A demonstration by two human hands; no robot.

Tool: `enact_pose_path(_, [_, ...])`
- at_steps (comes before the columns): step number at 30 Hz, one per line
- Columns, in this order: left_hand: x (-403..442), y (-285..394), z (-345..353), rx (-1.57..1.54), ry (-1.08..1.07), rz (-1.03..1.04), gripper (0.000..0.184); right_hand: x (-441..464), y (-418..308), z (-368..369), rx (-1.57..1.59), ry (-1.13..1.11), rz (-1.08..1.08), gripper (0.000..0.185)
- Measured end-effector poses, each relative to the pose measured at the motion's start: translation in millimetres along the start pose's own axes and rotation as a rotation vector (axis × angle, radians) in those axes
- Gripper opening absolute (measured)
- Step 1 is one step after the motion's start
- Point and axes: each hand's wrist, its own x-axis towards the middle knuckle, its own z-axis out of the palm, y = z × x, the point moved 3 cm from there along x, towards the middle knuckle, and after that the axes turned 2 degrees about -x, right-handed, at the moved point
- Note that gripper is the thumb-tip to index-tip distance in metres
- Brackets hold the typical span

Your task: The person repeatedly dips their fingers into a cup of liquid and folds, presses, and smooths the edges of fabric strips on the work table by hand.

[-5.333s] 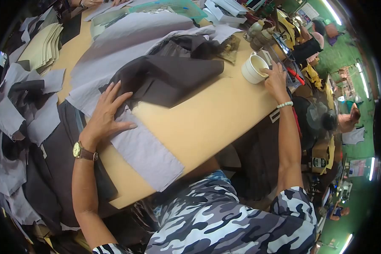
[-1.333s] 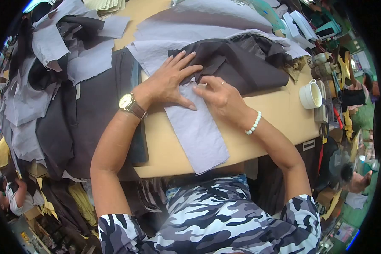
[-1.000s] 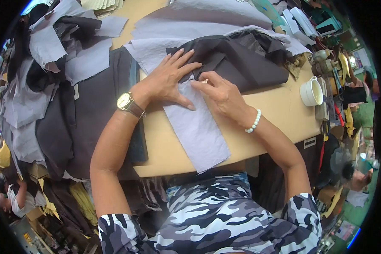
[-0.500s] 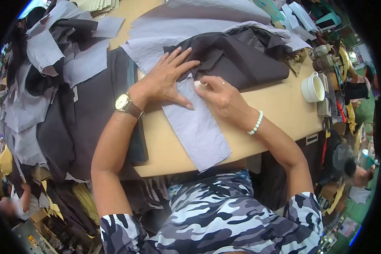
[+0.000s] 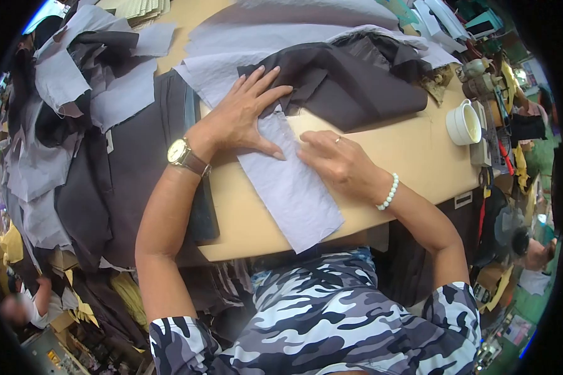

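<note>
My left hand (image 5: 253, 112) lies flat with fingers spread. Its fingertips press on dark brown cloth (image 5: 356, 94), and its thumb rests on a pale lavender-grey strip of cloth (image 5: 294, 194) that runs toward the table's near edge. Just right of the strip, my right hand (image 5: 334, 156) is closed, thumb and fingers pinched together above the bare tabletop. The small white chalk-like piece seen in it a moment earlier is hidden by the fingers now. A frayed corner of the strip meets the dark cloth between both hands.
Dark trouser-like cloth (image 5: 137, 181) and pale pieces (image 5: 122, 94) are piled at left. A larger pale sheet (image 5: 281, 31) spreads at the back. A white cup (image 5: 463, 125) stands at right near tools. Another person's arm (image 5: 42, 294) shows at lower left.
My right hand has moved slightly right and down, away from the strip's upper edge, still pinched. My left hand keeps its place on the cloth.
</note>
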Motion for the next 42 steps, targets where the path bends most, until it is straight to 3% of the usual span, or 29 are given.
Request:
enact_pose_path(4, [-0.3, 1.2, -0.6, -0.002, 0.003, 0.010, 0.109, 9.4, 1.8, -1.1, 0.172, 0.008, 0.217, 0.027])
enact_pose_path(7, [0.7, -0.2, -0.2, -0.001, -0.014, -0.001, 0.110, 26.0, 7.7, 10.0, 0.023, 0.094, 0.244, 0.027])
enact_pose_path(10, [0.4, 0.1, -0.9, 0.007, -0.017, -0.005, 0.110, 24.9, 2.9, 8.6, -0.080, 0.038, 0.171, 0.024])
enact_pose_path(16, [-0.6, -0.5, -3.7, 0.038, -0.007, -0.006, 0.112, -33.7, 2.3, -31.4, 0.316, 0.016, 0.335, 0.015])
enact_pose_path(18, [-3.6, 3.0, -4.1, 0.073, 0.014, -0.009, 0.113, -60.0, 15.4, -71.8, 0.141, 0.206, 0.480, 0.023])
enact_pose_path(20, [-10.1, 15.4, -9.4, 0.182, 0.043, -0.064, 0.114, -96.5, 35.8, -119.9, -0.247, 0.373, 0.620, 0.036])
enact_pose_path(22, [-20.1, 47.8, -22.0, 0.285, 0.033, -0.172, 0.100, -130.9, 55.2, -167.3, -0.720, 0.316, 0.737, 0.037])
enact_pose_path(25, [-49.6, 77.9, -18.4, 0.461, 0.110, -0.229, 0.085, -185.6, 95.7, -187.1, -0.905, 0.203, 0.873, 0.041])
enact_pose_path(28, [-80.8, 97.1, -2.2, 0.306, 0.335, -0.527, 0.069, -202.0, 117.4, -187.5, -0.921, 0.033, 0.918, 0.044])
enact_pose_path(31, [-98.8, 107.2, 21.4, 0.212, 0.370, -0.793, 0.063, -203.2, 127.2, -185.3, -0.941, -0.077, 0.952, 0.043])
enact_pose_path(36, [-93.3, 104.2, 47.6, 0.242, 0.687, -0.652, 0.056, -193.2, 130.6, -187.6, -0.939, -0.125, 0.995, 0.037])
enact_pose_path(38, [-91.4, 97.9, 46.0, 0.197, 0.769, -0.564, 0.055, -189.2, 120.5, -197.8, -0.978, 0.078, 0.969, 0.035])
enact_pose_path(40, [-88.7, 100.8, 41.0, -0.210, 0.814, -0.691, 0.054, -192.9, 110.6, -200.0, -0.975, 0.202, 0.902, 0.029])
enact_pose_path(42, [-89.3, 97.9, 44.4, -0.501, 0.862, -0.707, 0.052, -194.4, 101.6, -195.0, -0.988, 0.065, 0.950, 0.024])
